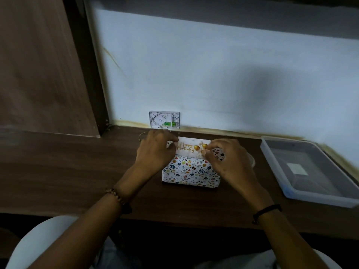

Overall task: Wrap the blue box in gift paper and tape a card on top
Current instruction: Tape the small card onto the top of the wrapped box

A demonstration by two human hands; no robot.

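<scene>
Sitting on the dark wooden table (77, 171), the box wrapped in patterned gift paper (191, 175) carries a "Happy Birthday" card (191, 148) on its top. The left hand (155, 152), fingers curled, holds the card's left end. The right hand (227, 158) pinches the card's right edge between thumb and forefinger. A clear plastic tray (291, 193) lies well apart on the right.
</scene>
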